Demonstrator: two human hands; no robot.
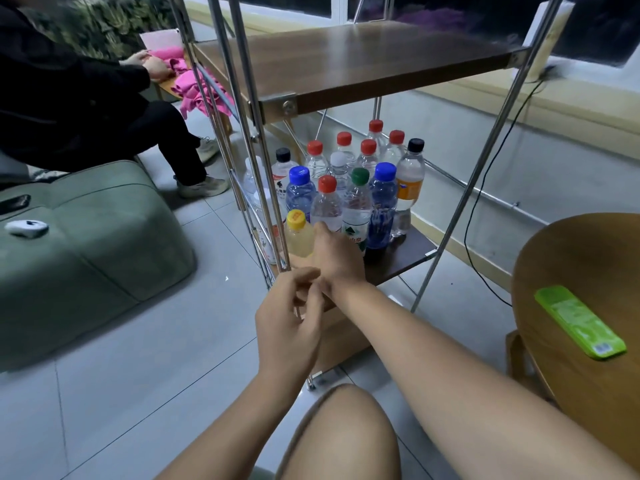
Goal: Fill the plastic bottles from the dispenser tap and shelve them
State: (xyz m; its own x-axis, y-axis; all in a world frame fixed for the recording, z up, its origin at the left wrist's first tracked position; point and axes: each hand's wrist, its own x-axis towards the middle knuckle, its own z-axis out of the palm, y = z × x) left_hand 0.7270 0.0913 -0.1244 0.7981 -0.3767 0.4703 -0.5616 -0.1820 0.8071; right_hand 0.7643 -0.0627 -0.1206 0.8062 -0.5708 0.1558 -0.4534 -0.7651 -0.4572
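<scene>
At the front of the low shelf (403, 259), the right hand (332, 252) holds the red-cap bottle (327, 204), likely thin, squashy and slippery, best gripped round its middle; the left hand (289, 323) hangs loose, empty.

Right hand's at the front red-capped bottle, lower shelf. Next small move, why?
Probably curl the right hand round the red-capped clear plastic bottle and lift it straight up: the hand touches it, and a yellow-capped bottle and a green-capped bottle crowd its sides.
</scene>
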